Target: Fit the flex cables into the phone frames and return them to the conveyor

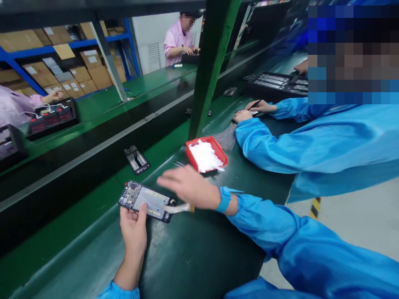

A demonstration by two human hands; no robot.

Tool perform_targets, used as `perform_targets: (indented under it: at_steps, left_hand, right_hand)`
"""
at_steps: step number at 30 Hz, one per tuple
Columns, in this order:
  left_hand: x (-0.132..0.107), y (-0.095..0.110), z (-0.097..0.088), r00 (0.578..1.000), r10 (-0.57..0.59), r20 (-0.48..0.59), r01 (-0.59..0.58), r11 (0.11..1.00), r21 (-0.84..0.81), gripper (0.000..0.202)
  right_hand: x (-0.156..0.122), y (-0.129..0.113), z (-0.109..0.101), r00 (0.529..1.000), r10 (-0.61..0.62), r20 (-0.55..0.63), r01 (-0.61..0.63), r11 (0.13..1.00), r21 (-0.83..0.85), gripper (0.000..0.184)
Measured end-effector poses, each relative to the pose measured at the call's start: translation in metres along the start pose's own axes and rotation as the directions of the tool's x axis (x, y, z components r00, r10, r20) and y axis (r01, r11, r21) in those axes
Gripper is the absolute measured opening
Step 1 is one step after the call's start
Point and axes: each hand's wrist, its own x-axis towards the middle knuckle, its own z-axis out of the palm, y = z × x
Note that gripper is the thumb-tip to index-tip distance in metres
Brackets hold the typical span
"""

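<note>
The left hand (134,226) pinned an opened phone (146,201) to the green surface (199,253), fingers clamped on its near edge. The right hand (187,187), blurred, fingers seemingly closed on a small brush (177,208), was sweeping the phone's end; a steadier stroke seemed needed. A red tray (205,155) sat nearby.

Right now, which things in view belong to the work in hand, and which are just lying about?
In hand: opened phone, held by left hand; small brush under right hand.

Lying about: red tray of white strips, second phone frame on the belt, black trays further along.
</note>
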Motion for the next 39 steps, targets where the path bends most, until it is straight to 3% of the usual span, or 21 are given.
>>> perform_targets:
  at_steps: [2,4,7,10,14,21,28,33,39]
  left_hand:
    - [0.0,0.006,0.001,0.998,-0.057,-0.014,0.056,0.996,-0.074,0.053]
    - [-0.002,0.012,0.002,0.996,-0.09,-0.017,0.086,0.985,-0.152,0.049]
    - [-0.005,0.016,0.003,0.995,-0.094,-0.037,0.086,0.98,-0.181,0.044]
    - [-0.005,0.015,0.0,0.997,-0.066,-0.039,0.065,0.997,-0.047,0.053]
    - [-0.005,0.015,-0.004,0.988,-0.037,0.148,0.014,0.988,0.153,0.077]
    - [-0.013,0.019,-0.004,0.926,-0.148,0.347,0.126,0.988,0.086,0.062]
    - [-0.017,0.02,0.002,0.964,-0.105,0.245,0.064,0.983,0.172,0.056]
    - [-0.017,0.022,0.0,0.945,-0.122,0.305,0.068,0.981,0.18,0.067]
    - [-0.019,0.023,0.002,0.95,-0.104,0.293,0.055,0.984,0.171,0.054]
  right_hand:
    - [0.001,-0.027,0.018,0.977,-0.206,0.059,0.187,0.953,0.239,0.037]
    - [-0.001,-0.041,0.034,0.963,-0.269,0.038,0.23,0.883,0.409,0.024]
    - [-0.006,-0.039,0.047,0.996,-0.075,-0.056,0.094,0.845,0.527,0.012]
    - [-0.008,-0.032,0.046,0.981,0.116,-0.153,-0.007,0.819,0.574,0.01]
    - [-0.007,-0.03,0.039,0.969,0.15,-0.198,-0.032,0.866,0.499,0.009]
    - [-0.005,-0.035,0.044,0.973,0.139,-0.183,-0.071,0.94,0.334,0.025]
    - [-0.009,-0.038,0.04,0.975,0.046,-0.219,0.006,0.973,0.23,0.022]
    - [-0.008,-0.037,0.038,0.945,0.009,-0.327,0.068,0.973,0.222,0.015]
    - [-0.009,-0.038,0.038,0.946,-0.005,-0.325,0.064,0.983,0.17,0.015]
